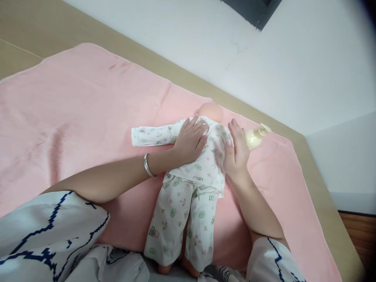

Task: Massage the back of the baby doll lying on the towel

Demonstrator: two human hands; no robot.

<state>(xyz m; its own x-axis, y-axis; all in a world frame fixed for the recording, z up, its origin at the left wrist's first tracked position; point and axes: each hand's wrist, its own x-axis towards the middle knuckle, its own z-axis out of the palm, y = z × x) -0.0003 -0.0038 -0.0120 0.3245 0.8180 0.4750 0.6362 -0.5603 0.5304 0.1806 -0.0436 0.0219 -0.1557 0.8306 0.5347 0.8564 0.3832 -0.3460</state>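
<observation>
A baby doll [188,184] in white printed pyjamas lies on a pink blanket [73,105], its bare head [210,111] toward the wall and its feet toward me. My left hand [190,139] rests flat on the doll's upper body, fingers stretched out, with a silver bracelet [147,165] on the wrist. My right hand [236,149] lies along the doll's right side, fingers extended against the top's fabric. One empty-looking sleeve [152,136] stretches out to the left. A cream-coloured doll arm or hand [256,136] sticks out beyond my right hand.
The blanket covers a tan surface [320,188] that runs along a white wall [264,66]. My white sleeves with dark blue lines [49,235] fill the lower edge. A wooden floor strip [360,231] shows at the right.
</observation>
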